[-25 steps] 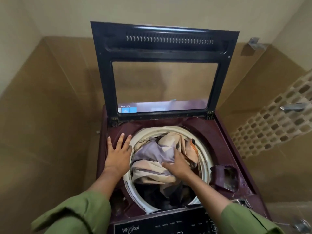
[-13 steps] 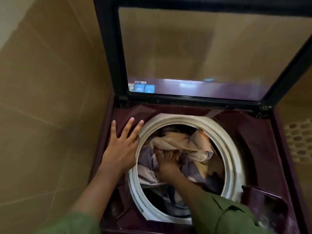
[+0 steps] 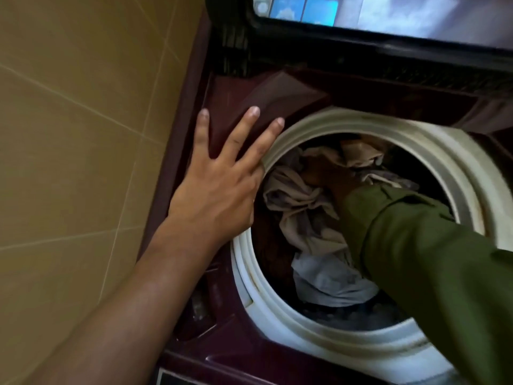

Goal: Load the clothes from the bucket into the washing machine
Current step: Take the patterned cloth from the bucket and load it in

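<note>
The maroon top-load washing machine (image 3: 238, 107) stands lid-up; its white drum rim (image 3: 347, 119) curves just past my spread left fingers (image 3: 241, 132). Crumpled beige and grey clothes (image 3: 302, 207) lie heaped inside the drum, bunched around my buried right fingers.
</note>
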`<action>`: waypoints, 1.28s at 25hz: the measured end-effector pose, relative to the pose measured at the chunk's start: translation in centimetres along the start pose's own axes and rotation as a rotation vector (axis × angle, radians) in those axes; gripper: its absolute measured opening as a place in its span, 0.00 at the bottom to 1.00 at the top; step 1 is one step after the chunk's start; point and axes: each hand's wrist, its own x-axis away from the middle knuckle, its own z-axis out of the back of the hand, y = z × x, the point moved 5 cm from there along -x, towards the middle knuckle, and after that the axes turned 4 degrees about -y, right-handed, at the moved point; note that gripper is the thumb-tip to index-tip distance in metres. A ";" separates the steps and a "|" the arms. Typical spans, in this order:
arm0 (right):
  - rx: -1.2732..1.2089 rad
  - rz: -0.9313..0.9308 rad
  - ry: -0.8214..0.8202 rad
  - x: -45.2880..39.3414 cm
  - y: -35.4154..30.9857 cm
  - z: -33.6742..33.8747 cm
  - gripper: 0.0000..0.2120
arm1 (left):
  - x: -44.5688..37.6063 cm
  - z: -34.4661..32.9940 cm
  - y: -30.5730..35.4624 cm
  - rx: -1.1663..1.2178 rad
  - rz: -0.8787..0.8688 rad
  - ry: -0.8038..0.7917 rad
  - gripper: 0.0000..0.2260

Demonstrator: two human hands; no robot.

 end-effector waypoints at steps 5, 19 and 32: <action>0.480 0.202 0.286 4.3 0.0 -1.3 0.22 | -0.1 0.6 0.1 -0.003 0.015 0.020 0.13; 0.666 0.242 -0.082 0.0 6.0 -4.1 0.40 | 0.0 -0.5 0.1 0.033 0.012 0.026 0.14; 0.576 0.081 -0.305 2.9 3.6 -4.9 0.38 | 0.2 0.8 0.1 0.006 0.026 0.005 0.13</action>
